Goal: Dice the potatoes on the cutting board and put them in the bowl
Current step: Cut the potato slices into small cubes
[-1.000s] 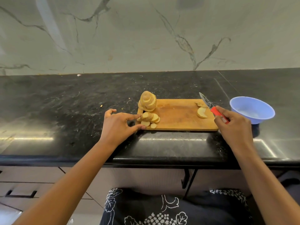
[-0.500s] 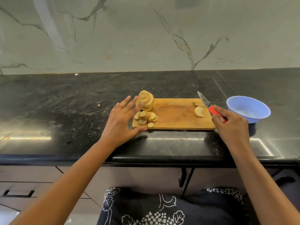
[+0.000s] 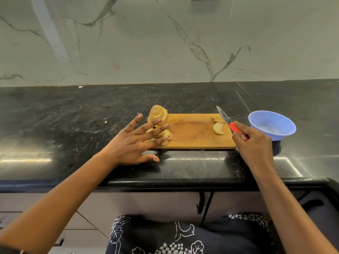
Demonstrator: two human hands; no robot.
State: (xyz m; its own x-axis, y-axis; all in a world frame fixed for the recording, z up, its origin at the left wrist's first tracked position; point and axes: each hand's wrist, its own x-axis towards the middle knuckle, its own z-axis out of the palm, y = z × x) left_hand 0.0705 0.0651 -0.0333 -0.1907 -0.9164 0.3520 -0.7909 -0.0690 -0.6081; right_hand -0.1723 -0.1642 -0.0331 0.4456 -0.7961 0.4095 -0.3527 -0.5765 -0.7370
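A wooden cutting board (image 3: 194, 132) lies on the black counter. At its left end stands a stack of potato slices (image 3: 158, 115), with more slices (image 3: 167, 136) lying flat in front of it. My left hand (image 3: 135, 142) hovers over those flat slices with fingers spread and straight, holding nothing. Two potato pieces (image 3: 218, 128) lie at the board's right end. My right hand (image 3: 254, 142) grips the red handle of a knife (image 3: 226, 119), blade pointing away over the board's right edge. A blue bowl (image 3: 272, 125) sits just right of the board.
The black stone counter (image 3: 73, 125) stretches left and right, backed by a marble wall. Its front edge runs just below my hands. Small crumbs lie on the counter left of the board. Cabinet fronts and a floral dark cloth show below.
My left hand let go of the flat slices, opened its fingers and lifted over the board's left end. My right hand with the knife stayed almost still.
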